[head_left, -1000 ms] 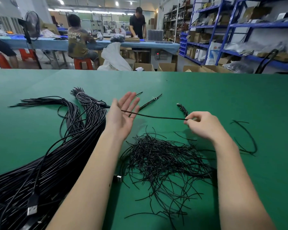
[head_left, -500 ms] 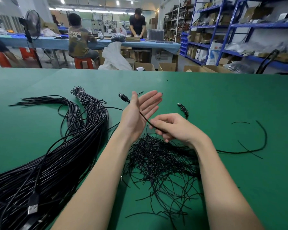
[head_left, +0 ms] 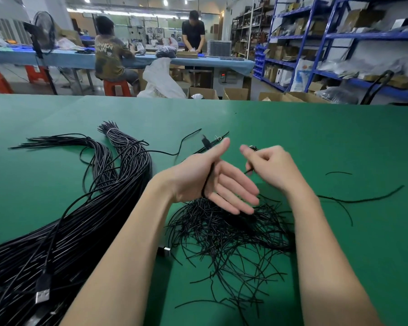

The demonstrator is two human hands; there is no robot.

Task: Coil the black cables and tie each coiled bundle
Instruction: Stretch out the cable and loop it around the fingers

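My left hand (head_left: 212,182) is held out flat above the green table (head_left: 316,142), fingers spread, with one black cable (head_left: 209,177) looped across its palm. The cable's plug end sticks up past my thumb. My right hand (head_left: 269,168) is closed on the same cable just to the right of the left fingers. The cable's free length (head_left: 363,198) trails off to the right over the table. A thick bundle of long black cables (head_left: 85,222) lies at the left. A loose heap of short black ties (head_left: 233,234) lies under my hands.
A USB plug (head_left: 43,295) lies on the cable bundle at bottom left. A small metal piece (head_left: 166,251) sits by the tie heap. Beyond the table's far edge are people at a blue bench, cardboard boxes and blue shelving.
My left hand has turned from upright to palm-up with the cable wrapped round it. My right hand moved up and right, drawing the cable over the left hand.
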